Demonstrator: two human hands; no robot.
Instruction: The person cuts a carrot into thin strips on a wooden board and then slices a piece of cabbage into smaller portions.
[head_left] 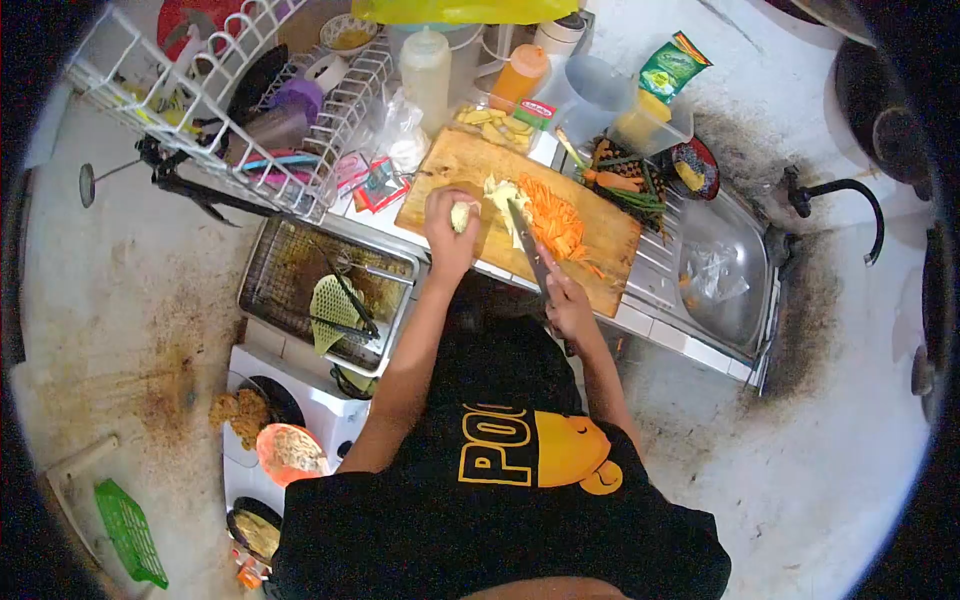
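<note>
Left hand (450, 222) closed on a pale vegetable piece (461, 215) on the cutting board (452, 165). Right hand (568, 305) grips the knife (529, 250) — blade's long axis runs toward the piece, tip just beside it.

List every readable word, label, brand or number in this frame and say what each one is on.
"POO": large yellow letters on the black shirt, cut off by a yellow bear picture; the rest is hidden.
Green packet by the clear container: printing too small to read.
Red label behind the cutting board: blurred, unreadable.
Red-and-white sachets beside the dish rack: unreadable.
Nothing readable near the left hand or the right hand holding the knife.
</note>
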